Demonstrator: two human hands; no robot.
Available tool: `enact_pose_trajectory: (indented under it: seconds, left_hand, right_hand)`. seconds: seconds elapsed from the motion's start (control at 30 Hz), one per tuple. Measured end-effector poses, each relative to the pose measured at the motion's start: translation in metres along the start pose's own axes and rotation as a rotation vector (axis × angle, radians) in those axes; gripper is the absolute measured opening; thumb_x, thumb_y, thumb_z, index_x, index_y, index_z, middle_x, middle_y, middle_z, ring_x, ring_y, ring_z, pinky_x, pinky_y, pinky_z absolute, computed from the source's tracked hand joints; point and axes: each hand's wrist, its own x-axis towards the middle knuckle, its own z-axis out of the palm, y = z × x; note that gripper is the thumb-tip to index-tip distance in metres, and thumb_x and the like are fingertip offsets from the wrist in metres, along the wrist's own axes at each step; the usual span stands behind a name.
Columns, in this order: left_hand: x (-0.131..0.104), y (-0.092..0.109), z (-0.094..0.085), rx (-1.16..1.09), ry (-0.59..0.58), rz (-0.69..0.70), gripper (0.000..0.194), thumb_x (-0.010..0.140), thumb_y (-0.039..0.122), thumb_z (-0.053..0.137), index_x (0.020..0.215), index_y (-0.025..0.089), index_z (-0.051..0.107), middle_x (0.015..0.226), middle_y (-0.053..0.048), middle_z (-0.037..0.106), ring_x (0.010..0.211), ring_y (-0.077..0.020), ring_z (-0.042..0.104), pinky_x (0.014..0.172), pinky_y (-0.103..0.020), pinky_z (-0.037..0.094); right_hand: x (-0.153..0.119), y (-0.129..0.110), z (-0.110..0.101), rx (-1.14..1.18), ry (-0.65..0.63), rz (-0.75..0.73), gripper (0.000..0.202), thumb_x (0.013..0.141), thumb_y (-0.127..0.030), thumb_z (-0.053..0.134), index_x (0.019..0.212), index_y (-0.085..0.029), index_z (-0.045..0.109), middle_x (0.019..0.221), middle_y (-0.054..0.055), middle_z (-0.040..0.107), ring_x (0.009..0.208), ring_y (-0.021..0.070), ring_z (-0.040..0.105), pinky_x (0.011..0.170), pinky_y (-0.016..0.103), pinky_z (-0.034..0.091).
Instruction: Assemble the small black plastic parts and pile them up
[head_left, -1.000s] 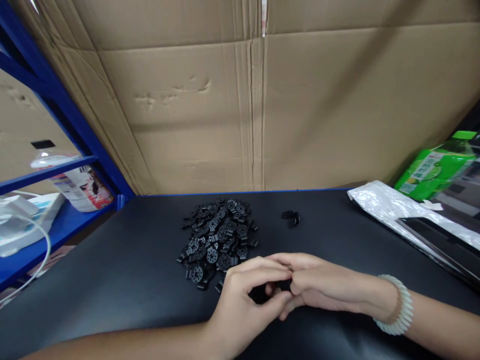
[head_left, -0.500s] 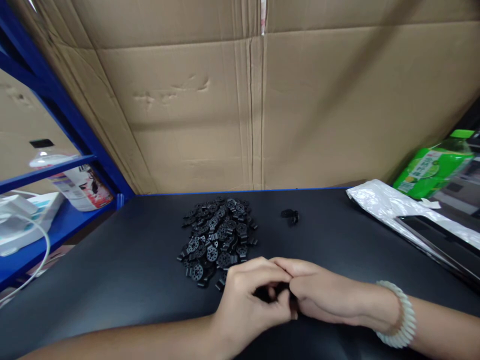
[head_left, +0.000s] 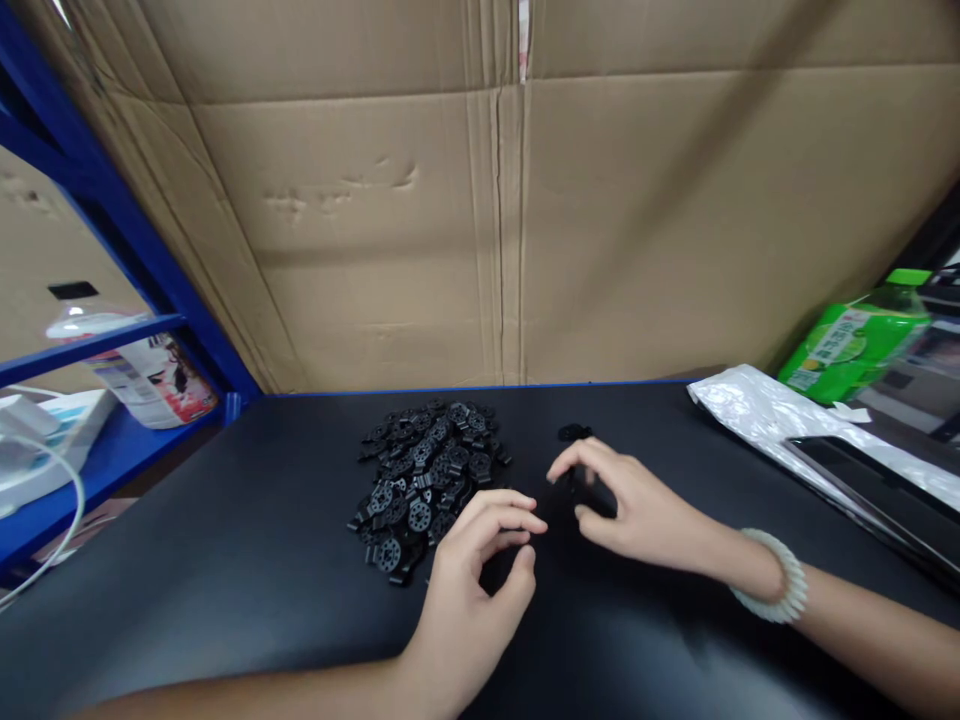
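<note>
A heap of small black plastic parts (head_left: 427, 470), some with round perforated discs, lies on the black table (head_left: 247, 560). My left hand (head_left: 480, 590) is beside the heap's near right edge, fingers curved and apart from the thumb, with nothing visible between them. Further right, my right hand (head_left: 630, 505) has its thumb and fingers spread above the table. A small dark shape shows near its fingertips, but whether it is touched is unclear. Just behind those fingers lies a separate black part (head_left: 574, 432).
On the right are a silvery bag (head_left: 739, 395), a dark phone-like object (head_left: 862, 480) and a green bottle (head_left: 855, 340). A blue shelf (head_left: 135, 450) at left holds another bottle (head_left: 150, 375) and a white power strip (head_left: 67, 440). Cardboard (head_left: 375, 220) stands behind.
My hands have come apart and their fingers have opened. My right hand has moved forward to the separate black parts, while my left hand has shifted slightly left.
</note>
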Motion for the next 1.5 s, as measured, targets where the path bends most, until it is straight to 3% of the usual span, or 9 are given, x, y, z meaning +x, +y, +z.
enact_pose_trajectory:
  seconds: [0.13, 0.23, 0.37, 0.67, 0.87, 1.0, 1.2, 1.37, 1.5]
  left_hand:
    - [0.000, 0.001, 0.001, 0.089, -0.119, -0.015, 0.025, 0.077, 0.000, 0.050, 0.083, 0.019, 0.065, 0.102, -0.005, 0.062, 0.096, -0.0179, 0.062, 0.084, -0.030, 0.051]
    - [-0.001, 0.006, 0.002, 0.162, -0.214, 0.016, 0.029, 0.074, -0.004, 0.049, 0.083, 0.019, 0.065, 0.096, -0.004, 0.064, 0.092, -0.0172, 0.062, 0.083, -0.030, 0.049]
    - [-0.004, 0.010, 0.003, 0.242, -0.361, 0.135, 0.032, 0.069, -0.008, 0.050, 0.081, 0.016, 0.067, 0.101, -0.005, 0.064, 0.100, -0.0182, 0.058, 0.090, -0.030, 0.047]
    - [-0.007, 0.006, 0.006, 0.278, -0.460, 0.236, 0.026, 0.068, -0.005, 0.054, 0.078, 0.013, 0.069, 0.100, -0.008, 0.065, 0.099, -0.0177, 0.058, 0.091, -0.026, 0.047]
    - [-0.006, 0.009, 0.006, 0.287, -0.485, 0.224, 0.027, 0.069, -0.005, 0.053, 0.079, 0.014, 0.069, 0.100, -0.007, 0.065, 0.096, -0.0175, 0.059, 0.088, -0.027, 0.048]
    - [-0.008, 0.012, 0.005, 0.294, -0.488, 0.185, 0.030, 0.068, -0.007, 0.053, 0.079, 0.016, 0.069, 0.099, -0.006, 0.065, 0.095, -0.0178, 0.060, 0.088, -0.029, 0.049]
    - [-0.008, 0.013, 0.004, 0.241, -0.377, 0.081, 0.035, 0.071, -0.005, 0.052, 0.093, 0.020, 0.062, 0.108, -0.005, 0.060, 0.102, -0.0191, 0.058, 0.092, -0.032, 0.047]
    - [-0.006, 0.005, 0.005, 0.050, -0.049, -0.043, 0.026, 0.081, 0.005, 0.051, 0.099, 0.024, 0.047, 0.094, 0.000, 0.050, 0.078, -0.0121, 0.056, 0.071, -0.026, 0.051]
    - [-0.004, 0.002, 0.005, -0.083, 0.065, -0.100, 0.025, 0.084, 0.012, 0.057, 0.102, 0.025, 0.045, 0.095, 0.000, 0.049, 0.088, -0.0136, 0.056, 0.077, -0.028, 0.054]
  right_hand:
    - [0.013, 0.031, -0.014, -0.362, 0.206, -0.179, 0.038, 0.073, -0.005, 0.052, 0.109, -0.019, 0.055, 0.123, 0.011, 0.050, 0.120, 0.0263, 0.041, 0.103, 0.046, 0.036]
    - [0.017, 0.042, -0.016, -0.446, 0.213, -0.187, 0.041, 0.076, -0.008, 0.053, 0.116, -0.017, 0.053, 0.128, 0.013, 0.046, 0.124, 0.0275, 0.038, 0.106, 0.049, 0.034]
    - [0.011, 0.030, -0.010, -0.398, 0.204, -0.196, 0.043, 0.079, -0.009, 0.052, 0.121, -0.018, 0.051, 0.128, 0.012, 0.046, 0.124, 0.0265, 0.038, 0.107, 0.049, 0.035]
    - [0.005, -0.010, 0.019, -0.391, -0.190, -0.304, 0.056, 0.085, -0.006, 0.042, 0.140, -0.018, 0.039, 0.118, 0.013, 0.049, 0.106, 0.0238, 0.044, 0.096, 0.045, 0.043]
    - [0.008, -0.003, 0.017, -0.270, -0.113, -0.251, 0.035, 0.085, -0.004, 0.042, 0.112, -0.017, 0.059, 0.106, 0.009, 0.053, 0.099, 0.0193, 0.048, 0.093, 0.038, 0.045]
    - [0.004, 0.005, 0.020, -0.208, 0.010, -0.141, 0.018, 0.085, -0.017, 0.054, 0.102, -0.016, 0.059, 0.100, 0.008, 0.057, 0.097, 0.0207, 0.053, 0.090, 0.039, 0.047]
    - [0.003, 0.009, 0.023, -0.113, 0.027, -0.028, 0.010, 0.085, -0.022, 0.058, 0.091, -0.018, 0.065, 0.092, 0.007, 0.062, 0.086, 0.0203, 0.058, 0.080, 0.038, 0.049]
    - [0.004, 0.002, 0.022, 0.553, -0.094, 0.213, 0.017, 0.080, -0.030, 0.067, 0.088, -0.016, 0.063, 0.080, 0.003, 0.064, 0.074, 0.0148, 0.060, 0.068, 0.030, 0.048]
    - [0.000, -0.003, 0.025, 0.971, -0.214, 0.298, 0.026, 0.074, -0.031, 0.075, 0.088, -0.013, 0.063, 0.075, 0.002, 0.065, 0.071, 0.0131, 0.061, 0.066, 0.027, 0.046]
